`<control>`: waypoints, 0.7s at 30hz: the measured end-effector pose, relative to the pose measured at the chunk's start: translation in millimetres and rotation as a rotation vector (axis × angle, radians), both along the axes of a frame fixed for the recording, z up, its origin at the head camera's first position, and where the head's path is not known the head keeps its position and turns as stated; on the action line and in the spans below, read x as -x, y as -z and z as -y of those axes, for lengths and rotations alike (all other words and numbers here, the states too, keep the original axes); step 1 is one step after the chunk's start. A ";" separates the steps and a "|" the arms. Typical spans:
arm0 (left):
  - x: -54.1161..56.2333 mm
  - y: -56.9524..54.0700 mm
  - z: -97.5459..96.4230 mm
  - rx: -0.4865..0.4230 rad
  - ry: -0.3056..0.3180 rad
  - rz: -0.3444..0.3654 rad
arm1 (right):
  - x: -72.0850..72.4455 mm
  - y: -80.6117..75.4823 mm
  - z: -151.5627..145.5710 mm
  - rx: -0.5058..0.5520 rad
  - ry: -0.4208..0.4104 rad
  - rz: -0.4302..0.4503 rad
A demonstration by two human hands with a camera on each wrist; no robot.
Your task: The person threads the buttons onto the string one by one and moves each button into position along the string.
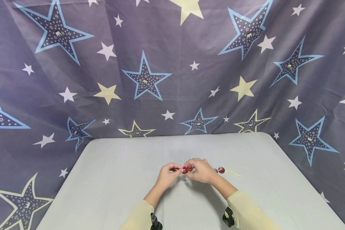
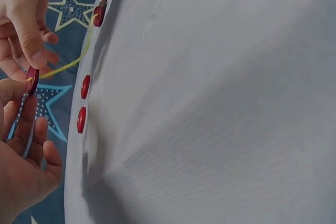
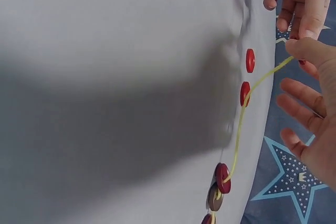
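Note:
Between the two hands is a dark red button, with a yellow string running up to it and a bit of yellow showing on its face. My left hand pinches the button's lower part between thumb and fingers. From the other side, my right hand pinches the same button at its upper edge, its thumb covering much of it in the right wrist view. The other fingers of both hands spread loosely. Further along the string sit a dark red button and a brown button, threaded on it.
Two bright red buttons, one a little beyond the other, lie loose on the white table near the hands. The string's tail lies to the right. A star-patterned cloth hangs behind the table and along its sides.

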State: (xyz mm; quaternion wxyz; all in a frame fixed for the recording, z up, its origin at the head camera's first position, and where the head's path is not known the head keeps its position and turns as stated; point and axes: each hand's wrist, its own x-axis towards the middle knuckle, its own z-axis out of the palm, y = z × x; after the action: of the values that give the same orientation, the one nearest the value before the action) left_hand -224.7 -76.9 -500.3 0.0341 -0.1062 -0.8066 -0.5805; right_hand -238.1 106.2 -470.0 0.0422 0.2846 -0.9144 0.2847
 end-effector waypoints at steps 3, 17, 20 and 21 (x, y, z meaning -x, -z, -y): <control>-1.4 -0.6 -0.3 0.003 0.003 0.008 | -1.7 -0.3 -0.8 -0.023 0.011 0.003; -0.7 1.5 1.8 0.008 -0.009 -0.014 | -4.7 3.2 -6.2 -0.035 0.033 -0.006; -1.2 1.2 3.0 0.011 -0.009 -0.011 | -4.8 3.4 -8.9 -0.051 0.033 0.002; -1.3 0.6 3.2 0.015 -0.011 -0.007 | -4.8 3.3 -9.8 -0.053 0.034 0.005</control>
State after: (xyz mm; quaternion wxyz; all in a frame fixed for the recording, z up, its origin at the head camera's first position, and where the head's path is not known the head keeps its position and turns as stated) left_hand -223.5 -80.0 -501.0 0.0393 -0.1041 -0.8112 -0.5740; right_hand -233.3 116.0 -473.3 0.0372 0.2694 -0.9265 0.2601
